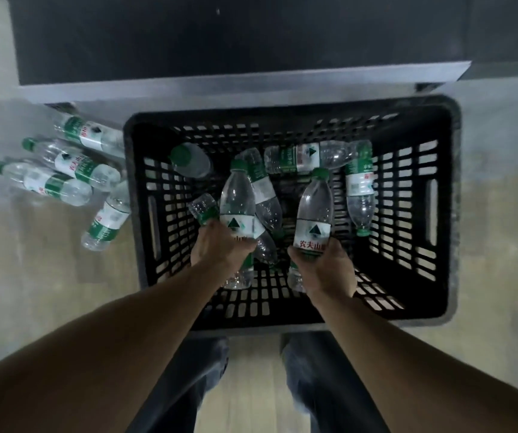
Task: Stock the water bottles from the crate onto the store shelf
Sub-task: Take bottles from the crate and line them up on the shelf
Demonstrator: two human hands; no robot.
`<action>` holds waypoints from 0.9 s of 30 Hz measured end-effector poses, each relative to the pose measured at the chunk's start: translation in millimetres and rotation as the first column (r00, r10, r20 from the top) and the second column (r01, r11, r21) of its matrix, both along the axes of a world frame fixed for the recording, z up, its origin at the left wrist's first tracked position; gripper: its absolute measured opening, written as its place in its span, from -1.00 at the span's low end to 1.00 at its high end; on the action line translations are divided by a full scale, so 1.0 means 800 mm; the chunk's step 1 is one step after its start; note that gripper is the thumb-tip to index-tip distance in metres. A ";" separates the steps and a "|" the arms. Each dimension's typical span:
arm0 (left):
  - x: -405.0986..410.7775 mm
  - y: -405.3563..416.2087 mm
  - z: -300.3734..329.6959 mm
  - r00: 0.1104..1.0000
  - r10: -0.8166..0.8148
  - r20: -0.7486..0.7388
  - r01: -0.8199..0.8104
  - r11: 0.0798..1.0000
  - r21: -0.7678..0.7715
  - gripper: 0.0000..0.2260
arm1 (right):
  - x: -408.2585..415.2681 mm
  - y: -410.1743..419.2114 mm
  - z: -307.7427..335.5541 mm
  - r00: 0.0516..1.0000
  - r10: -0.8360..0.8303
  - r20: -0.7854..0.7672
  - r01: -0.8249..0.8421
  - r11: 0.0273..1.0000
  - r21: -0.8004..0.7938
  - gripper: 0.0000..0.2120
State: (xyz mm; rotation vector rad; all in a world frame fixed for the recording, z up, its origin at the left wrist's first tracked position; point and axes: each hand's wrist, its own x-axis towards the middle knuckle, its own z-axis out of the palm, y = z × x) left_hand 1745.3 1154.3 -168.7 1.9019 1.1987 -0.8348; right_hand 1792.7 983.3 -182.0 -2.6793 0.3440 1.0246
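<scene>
From the head camera I look straight down into a black slotted plastic crate point(453, 195) on the pale floor point(17, 276). My left hand point(217, 248) has its fingers curled round the lower half of a clear green-capped water bottle point(236, 198), cap pointing away from me. My right hand point(325, 270) grips a second clear green-capped bottle point(314, 207) the same way. Several loose bottles point(309, 157) lie in the crate beneath them. Four more bottles point(64, 167) lie on the floor left of the crate. The dark shelf point(236, 79) sits just beyond the crate.
</scene>
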 end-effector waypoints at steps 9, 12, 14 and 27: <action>0.007 0.013 0.176 0.999 0.028 0.040 -0.030 0.998 0.060 -0.39 | 0.001 0.044 0.180 0.998 -0.023 0.060 0.019 0.997 0.078 -0.34; 0.006 0.023 0.243 0.992 0.082 0.094 -0.093 0.988 0.122 -0.37 | 0.002 0.055 0.248 0.996 -0.052 0.067 0.043 0.990 0.131 -0.45; 0.001 0.029 0.290 0.985 0.109 0.132 -0.128 0.981 0.148 -0.39 | 0.001 0.063 0.297 0.996 -0.062 0.063 0.052 0.988 0.143 -0.50; -0.033 0.066 0.562 0.862 0.126 0.491 -0.221 0.965 0.141 -0.47 | -0.036 0.113 0.573 0.945 -0.057 0.322 -0.053 0.945 0.323 -0.60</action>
